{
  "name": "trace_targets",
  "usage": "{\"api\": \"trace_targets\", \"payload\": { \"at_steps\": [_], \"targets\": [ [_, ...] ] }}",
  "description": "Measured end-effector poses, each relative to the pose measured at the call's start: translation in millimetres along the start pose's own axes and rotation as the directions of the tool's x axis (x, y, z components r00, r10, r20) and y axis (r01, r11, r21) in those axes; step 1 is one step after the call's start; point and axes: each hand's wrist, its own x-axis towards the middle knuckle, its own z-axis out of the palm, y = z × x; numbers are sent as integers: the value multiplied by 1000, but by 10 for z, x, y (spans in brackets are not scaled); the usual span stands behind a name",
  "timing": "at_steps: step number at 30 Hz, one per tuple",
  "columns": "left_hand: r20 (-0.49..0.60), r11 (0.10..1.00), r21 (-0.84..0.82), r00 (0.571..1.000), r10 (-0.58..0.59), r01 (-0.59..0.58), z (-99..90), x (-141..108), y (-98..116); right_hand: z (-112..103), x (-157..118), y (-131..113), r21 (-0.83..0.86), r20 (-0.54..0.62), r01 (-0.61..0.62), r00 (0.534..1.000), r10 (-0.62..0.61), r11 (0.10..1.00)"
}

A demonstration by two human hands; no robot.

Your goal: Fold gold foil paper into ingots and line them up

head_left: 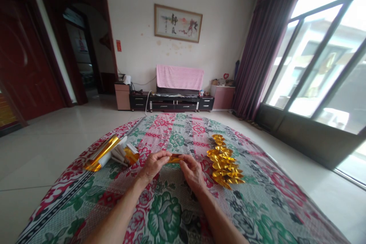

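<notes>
I hold a gold strip (174, 159) between both hands, a little above the patterned cloth (164, 215) that covers the surface, near the middle of the scene. The fingers of my left hand (153, 164) are clamped on its left end, thumb and forefinger pressed together; the fingers of my right hand (192, 169) pinch the right end in the same way. The strip lies level from left to right, its long edge facing me, with a short stretch of it showing between the two grips.

To work it well, I judge that both pinches should sit at the same height, so that the strip does not twist. The material looks thin and shiny, like foil paper, so it will probably take a crease easily and show every stray one. An even, light pull outward should flatten the middle; too hard a tug could tear it or slip an end free. Running a thumb along the edge, from the centre toward each end, would sharpen a fold without puckering. I cannot tell how many layers are under my fingers.

To the right of my right hand, folded gold pieces (224, 162) stand in a row running from near to far. On the left, beyond my left hand, lies a pile of gold and white sheets (105, 154), some curled.
</notes>
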Motion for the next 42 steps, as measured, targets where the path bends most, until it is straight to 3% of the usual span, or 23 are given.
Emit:
{"api": "trace_targets", "payload": {
  "at_steps": [6, 11, 15, 19, 23, 26, 31, 34, 38, 42],
  "targets": [
    [-25, 960, 198, 978, 205, -196, 2, 23, -28, 41, -5, 105, -217, -52, 10, 998, -22, 976],
    [-118, 960, 272, 988, 101, -65, -172, 52, -55, 70, 6, 132, -345, -74, 33, 995, -62, 938],
    [-157, 944, 324, 981, 115, -58, -229, 43, -41, 91, 10, 143, -414, -57, 72, 993, -105, 907],
    [-33, 857, 459, 959, 280, -235, -143, -11, 70, 99, 7, 170, -439, -43, 83, 993, -113, 895],
    [112, 766, 543, 934, 339, -343, -47, -42, 116, 81, 0, 159, -418, -2, 109, 993, -121, 902],
    [211, 716, 563, 910, 358, -412, -15, -37, 62, 67, -2, 129, -378, 61, 151, 988, -139, 913],
    [315, 641, 616, 889, 332, -457, 0, -30, 9, 45, -24, 65, -442, 49, 183, 982, -180, 878],
    [343, 600, 650, 885, 315, -465, 18, -48, 45, -1, -61, 5, -514, 88, 212, 977, -195, 831],
    [332, 559, 701, 897, 293, -442, 52, -78, 97, -74, -113, -73, -607, 155, 187, 981, -116, 773],
    [305, 573, 706, 909, 285, -416, 69, -90, 123, -88, -124, -103, -628, 202, 200, 975, -91, 752]
  ]
}}
